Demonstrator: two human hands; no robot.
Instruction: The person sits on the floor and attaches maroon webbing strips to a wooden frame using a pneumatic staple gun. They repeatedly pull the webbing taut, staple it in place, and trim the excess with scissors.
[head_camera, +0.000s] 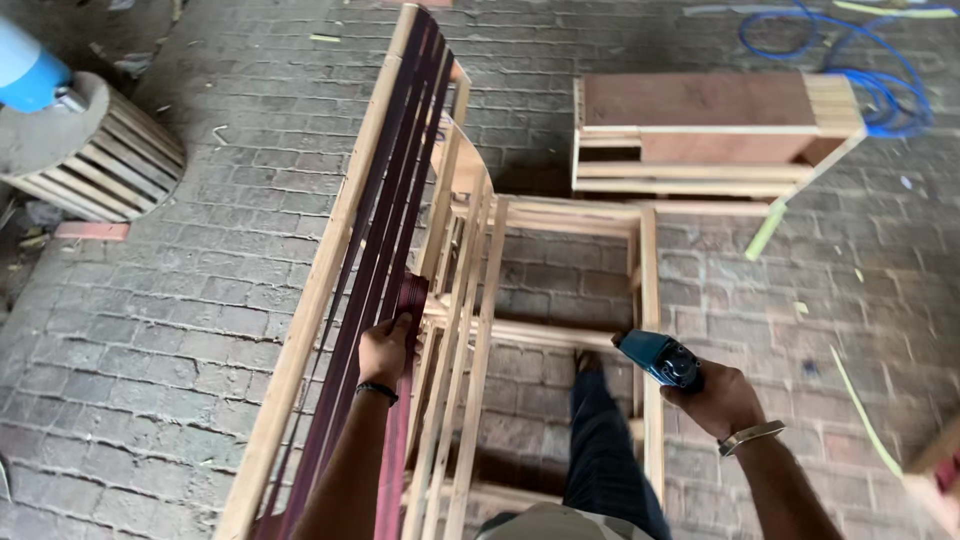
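The left hand is clenched around a dark maroon webbing strap, gripping it where its end folds over against the wooden sofa frame. The right hand is closed on a blue power tool, held off to the right of the frame, nose pointing towards the timber rails. More maroon straps run lengthwise along the frame's upper rail. The frame stands on a brick floor. Beyond it lies a second wooden frame with a brown panel, and a blue hose coils behind that. A slatted round drum sits far left.
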